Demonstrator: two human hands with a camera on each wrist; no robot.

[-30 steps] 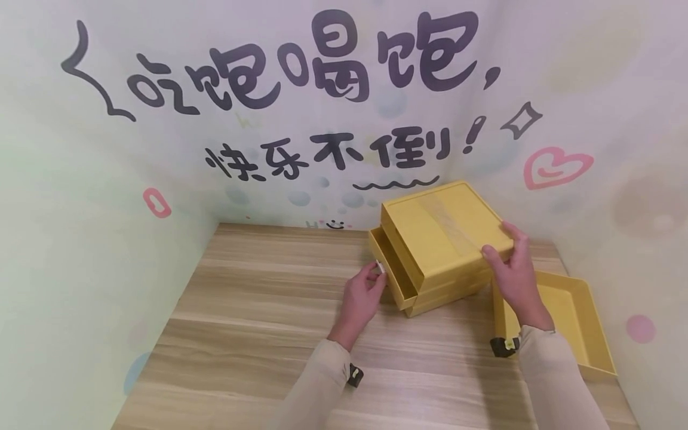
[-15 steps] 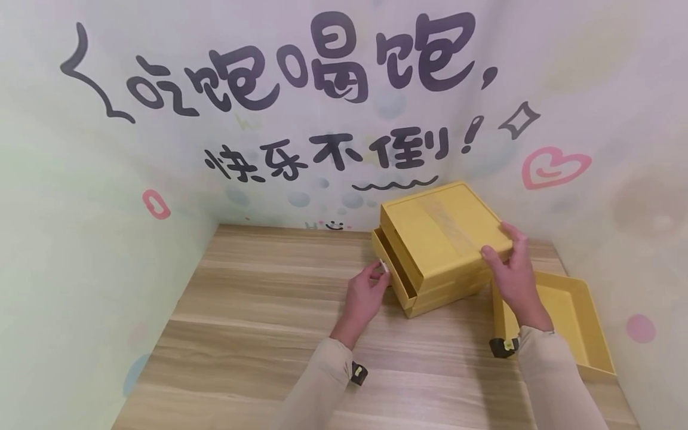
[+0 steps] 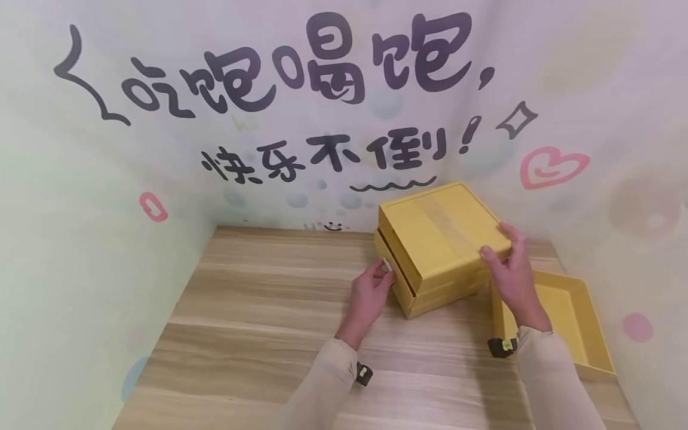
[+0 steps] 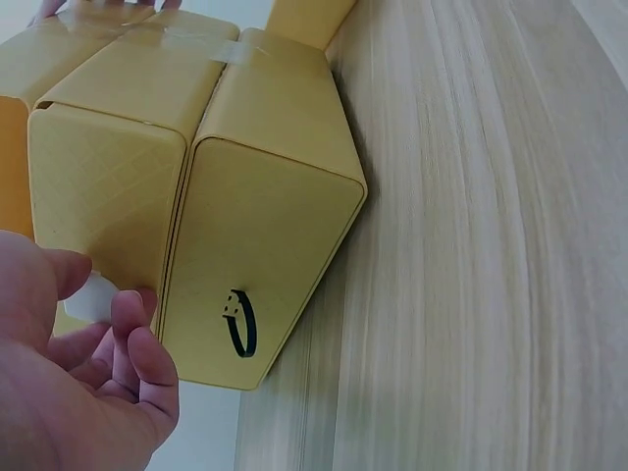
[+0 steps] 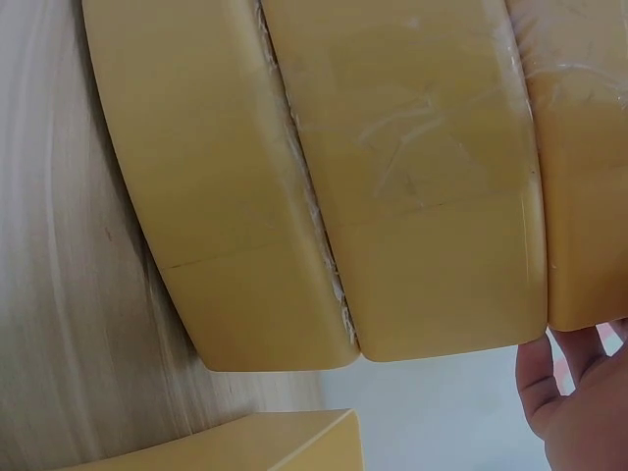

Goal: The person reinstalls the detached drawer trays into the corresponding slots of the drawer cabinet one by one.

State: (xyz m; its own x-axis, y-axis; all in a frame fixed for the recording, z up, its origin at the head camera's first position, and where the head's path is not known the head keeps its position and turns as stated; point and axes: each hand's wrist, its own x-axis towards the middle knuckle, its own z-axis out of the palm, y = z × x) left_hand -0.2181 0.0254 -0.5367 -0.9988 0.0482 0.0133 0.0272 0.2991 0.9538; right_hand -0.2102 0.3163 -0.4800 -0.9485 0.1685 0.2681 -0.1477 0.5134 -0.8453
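A yellow drawer unit (image 3: pixel 435 233) of three stacked tiers stands at an angle near the back wall, bound with clear tape. My left hand (image 3: pixel 369 295) pinches the white pull (image 4: pixel 90 297) of the middle drawer (image 4: pixel 110 182) between thumb and fingers. That drawer's front stands almost flush with its frame. Below it, the bottom drawer (image 4: pixel 265 221) is closed and bears a black loop pull (image 4: pixel 249 326). The top tier's front is an open slot. At the unit's right end my right hand (image 3: pixel 513 275) grips the top, thumb and fingers spread over the edges.
An empty yellow drawer (image 3: pixel 561 307) lies on the table just right of the unit, partly under my right forearm. Behind the wooden tabletop (image 3: pixel 258 298) rises a printed cloth wall (image 3: pixel 269 197), with more cloth at both sides.
The middle drawer has slid inward from partly pulled out to nearly flush, my left hand moving right with its pull. My right hand keeps its grip, and the unit stays put.
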